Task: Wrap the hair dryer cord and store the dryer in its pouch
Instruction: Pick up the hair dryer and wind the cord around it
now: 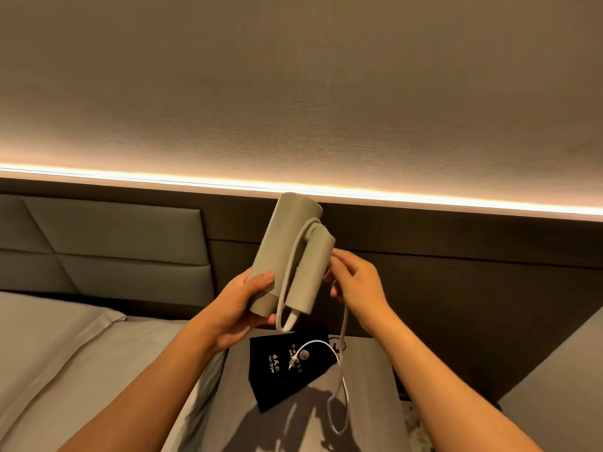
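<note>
A folded beige hair dryer [287, 246] is held up in front of me, its handle tucked against the barrel. My left hand [239, 305] grips the barrel's lower end. One loop of the white cord [342, 324] runs lengthwise over the dryer. My right hand [355, 282] pinches the cord beside the handle. The rest of the cord hangs down to the plug [292, 362], which lies on the black pouch [287, 367]. The pouch, printed with gold lettering, lies flat on the grey bedside table [368, 412].
A bed [65, 353] with grey sheets and a padded headboard [114, 243] is on the left. A dark wall panel with a lit strip [456, 199] runs behind. Another grey surface [561, 386] rises at the right edge.
</note>
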